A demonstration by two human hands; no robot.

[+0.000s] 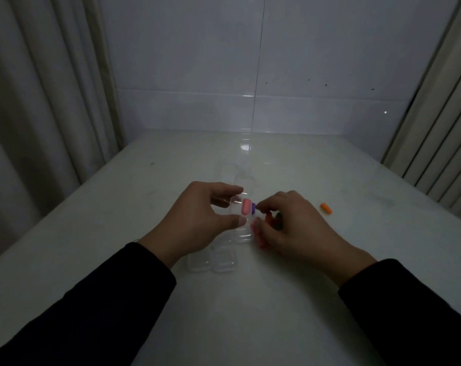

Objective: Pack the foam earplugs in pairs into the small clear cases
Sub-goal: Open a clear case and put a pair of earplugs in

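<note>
My left hand (197, 217) grips a small clear case (238, 211) between thumb and fingers, just above the white table (250, 299). A pink earplug (245, 206) lies in the case. My right hand (290, 225) pinches a purple earplug (253, 208) at the case's right edge, touching the pink one. Red and dark green earplugs (274, 219) show under my right fingers. One orange earplug (326, 208) lies alone on the table to the right.
Two clear cases (212, 261) lie side by side near my left wrist, and another (244, 236) sits under my hands. Faint clear cases (237, 171) rest farther back. Curtains hang at both sides; a tiled wall stands behind.
</note>
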